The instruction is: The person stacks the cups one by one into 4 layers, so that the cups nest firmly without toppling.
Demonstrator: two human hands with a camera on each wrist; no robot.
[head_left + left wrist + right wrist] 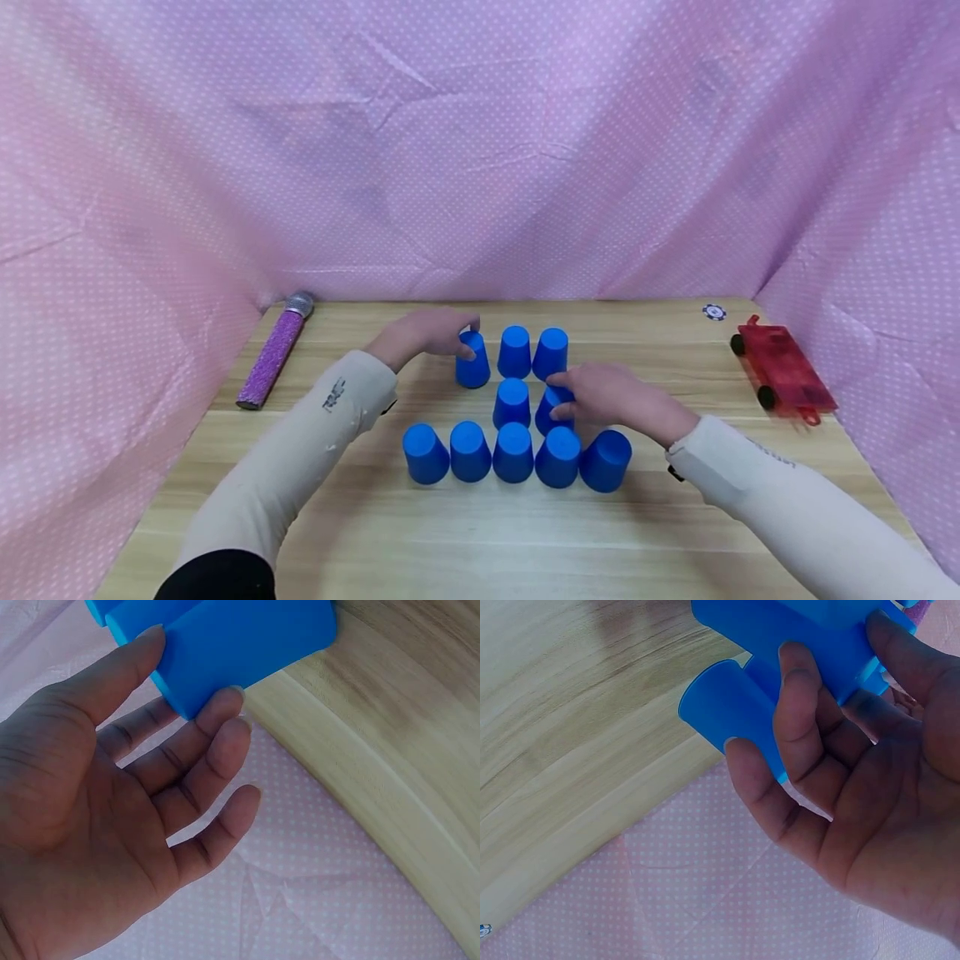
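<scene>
Several blue cups stand upside down in three rows on the table. At the left end of the far row, my left hand pinches a cup near its raised base, thumb on the near side. The left wrist view shows thumb and fingertips on that blue cup. My right hand holds the right cup of the middle row, partly covering it. In the right wrist view its thumb and fingers straddle a blue cup, with another cup behind the fingers.
Beside the middle cup runs a front row, including a cup at its centre. A purple microphone lies at left. On the right are a red toy car and a poker chip. Pink dotted cloth surrounds the wooden table.
</scene>
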